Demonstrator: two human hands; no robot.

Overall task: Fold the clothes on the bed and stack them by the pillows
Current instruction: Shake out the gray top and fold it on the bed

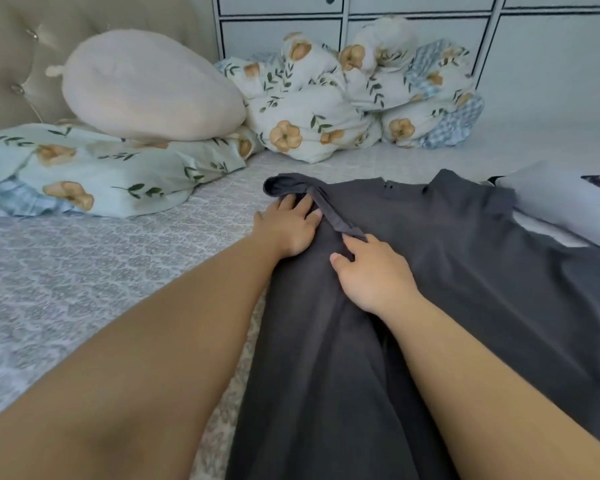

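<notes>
I see a dark grey woven garment (430, 289) spread flat on the patterned pale grey bedsheet (101, 271), its waist end pointing toward the pillows. A narrow dark grey fabric tie (329, 213) lies across the garment's upper left corner. My left hand (291, 226) rests on that corner, fingers straight and close together, fingertips touching the tie. My right hand (371, 271) sits on the garment just nearer me, thumb and forefinger pinching the tie's lower end. Beyond the garment, a floral pale green pillow (94, 171) carries a cream plush cushion (146, 88); a bunched floral duvet (343, 95) lies behind. A pale folded cloth (568, 206) overlaps the garment's right edge.
</notes>
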